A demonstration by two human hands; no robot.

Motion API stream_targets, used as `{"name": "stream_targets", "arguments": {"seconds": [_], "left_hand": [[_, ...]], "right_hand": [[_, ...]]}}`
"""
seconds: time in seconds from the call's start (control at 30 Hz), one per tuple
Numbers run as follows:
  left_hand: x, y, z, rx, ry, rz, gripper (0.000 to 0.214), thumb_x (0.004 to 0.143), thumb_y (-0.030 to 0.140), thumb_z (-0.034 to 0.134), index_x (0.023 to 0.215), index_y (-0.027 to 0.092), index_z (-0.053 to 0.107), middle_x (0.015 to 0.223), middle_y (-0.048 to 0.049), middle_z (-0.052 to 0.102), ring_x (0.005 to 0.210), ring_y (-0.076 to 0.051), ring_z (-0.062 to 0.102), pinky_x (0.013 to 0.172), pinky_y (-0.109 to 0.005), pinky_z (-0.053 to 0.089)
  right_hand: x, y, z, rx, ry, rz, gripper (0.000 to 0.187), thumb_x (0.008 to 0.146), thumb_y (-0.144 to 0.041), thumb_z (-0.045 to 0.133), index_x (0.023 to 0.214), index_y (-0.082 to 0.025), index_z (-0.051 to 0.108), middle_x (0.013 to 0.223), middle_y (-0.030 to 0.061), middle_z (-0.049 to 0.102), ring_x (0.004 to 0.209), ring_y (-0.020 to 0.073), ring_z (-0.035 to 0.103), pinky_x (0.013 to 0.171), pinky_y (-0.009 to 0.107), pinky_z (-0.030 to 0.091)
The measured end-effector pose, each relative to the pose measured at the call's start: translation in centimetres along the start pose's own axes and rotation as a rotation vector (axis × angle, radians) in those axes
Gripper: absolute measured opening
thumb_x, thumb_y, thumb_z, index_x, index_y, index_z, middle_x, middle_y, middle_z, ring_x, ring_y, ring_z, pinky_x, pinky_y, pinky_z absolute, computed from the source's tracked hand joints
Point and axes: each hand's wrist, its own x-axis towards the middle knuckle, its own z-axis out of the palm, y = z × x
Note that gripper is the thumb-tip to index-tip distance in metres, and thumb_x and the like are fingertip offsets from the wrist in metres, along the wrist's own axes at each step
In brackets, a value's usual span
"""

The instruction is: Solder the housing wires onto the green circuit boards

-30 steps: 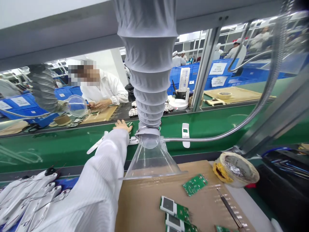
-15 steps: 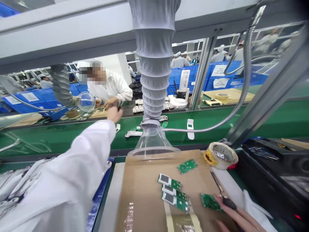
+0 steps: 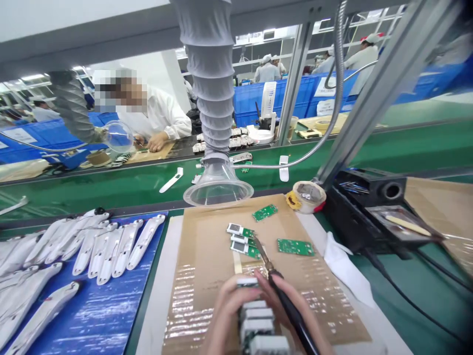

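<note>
My left hand (image 3: pixel 226 311) is closed around a stack of circuit boards with white-framed displays (image 3: pixel 258 325) at the front edge of the cardboard. My right hand (image 3: pixel 303 311) grips a soldering iron (image 3: pixel 286 298), its tip pointing forward and left; its fingers are also close against the stack, and whether they bear on it I cannot tell. Ahead of the hands lie a few more display boards (image 3: pixel 248 250), partly overlapping. One bare green board (image 3: pixel 295 247) lies right of the iron tip, and another green board (image 3: pixel 265 212) farther back.
Left, white plastic housings (image 3: pixel 108 256) with wires lie on a blue mat (image 3: pixel 101 315). A clear fume hood (image 3: pixel 219 193) hangs over the cardboard's (image 3: pixel 201 246) back edge. Right are a tape roll (image 3: pixel 308 196), white glove-like cloth (image 3: pixel 345 264) and black soldering station (image 3: pixel 354 212). A co-worker (image 3: pixel 155 113) sits across the green belt (image 3: pixel 148 192).
My left hand has come back from over the green belt and now holds the board stack. My right hand and iron moved left, away from the bare board. The view has shifted.
</note>
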Motion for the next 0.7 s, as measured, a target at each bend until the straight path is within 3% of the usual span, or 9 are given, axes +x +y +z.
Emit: {"name": "stream_targets", "arguments": {"seconds": [0.1,0.2,0.33,0.4,0.47,0.57,0.7], "left_hand": [[1.8,2.1,5.0,-0.305,-0.109,0.043,0.073,0.074,0.039,0.079,0.137,0.049,0.045,0.152,-0.0031,0.038,0.139,-0.036,0.044,0.112,-0.052,0.046],[3.9,4.4,7.2,-0.328,-0.124,0.109,0.058,0.079,0.023,0.073,0.128,0.042,0.049,0.145,-0.0036,0.045,0.136,-0.029,0.048,0.114,-0.047,0.044],[6.8,4.4,6.9,-0.198,-0.202,0.127,0.063,0.078,0.018,0.072,0.132,0.034,0.043,0.141,-0.0060,0.052,0.129,-0.025,0.054,0.111,-0.044,0.047],[8.2,3.3,6.3,-0.064,-0.261,0.138,0.082,0.076,0.023,0.076,0.145,0.030,0.032,0.141,-0.0106,0.052,0.130,-0.028,0.053,0.111,-0.046,0.046],[9.4,2.1,5.9,0.149,-0.288,0.182,0.090,0.073,0.025,0.078,0.150,0.025,0.029,0.141,-0.0134,0.053,0.133,-0.032,0.048,0.117,-0.054,0.036],[10.3,0.9,5.5,0.393,-0.277,0.232,0.076,0.075,0.026,0.078,0.143,0.023,0.043,0.137,-0.0124,0.057,0.136,-0.034,0.043,0.123,-0.060,0.021],[9.5,1.1,4.5,0.491,-0.225,0.220,0.071,0.082,0.031,0.077,0.144,0.024,0.042,0.145,-0.0119,0.052,0.141,-0.031,0.040,0.125,-0.056,0.022]], "right_hand": [[-0.8,-0.5,-2.4,-0.028,0.063,0.054,0.079,0.088,-0.039,0.066,0.154,-0.047,0.024,0.146,-0.0010,0.057,0.136,0.0257,0.055,0.115,0.046,0.049],[-1.9,-0.9,-5.7,-0.070,0.150,0.116,0.081,0.085,-0.038,0.069,0.153,-0.045,0.025,0.151,0.0012,0.053,0.140,0.0280,0.050,0.113,0.045,0.051],[-1.9,-0.8,-9.2,-0.156,0.176,0.159,0.087,0.086,-0.037,0.069,0.155,-0.036,0.018,0.155,0.0121,0.046,0.130,0.0310,0.059,0.102,0.045,0.058],[-1.0,-0.3,-10.5,-0.297,0.130,0.161,0.085,0.082,-0.038,0.074,0.153,-0.034,0.027,0.153,0.0121,0.050,0.128,0.0313,0.062,0.102,0.045,0.058],[0.4,0.4,-11.4,-0.433,0.028,0.141,0.079,0.081,-0.038,0.075,0.149,-0.033,0.036,0.150,0.0089,0.054,0.128,0.0308,0.062,0.105,0.044,0.056],[2.5,1.7,-12.0,-0.498,-0.134,0.046,0.071,0.088,-0.036,0.066,0.151,-0.034,0.033,0.151,0.0050,0.053,0.130,0.0272,0.060,0.110,0.042,0.053],[4.2,2.8,-12.1,-0.577,-0.205,-0.029,0.072,0.090,-0.036,0.062,0.154,-0.033,0.028,0.153,0.0046,0.050,0.133,0.0248,0.058,0.111,0.040,0.052]]}}
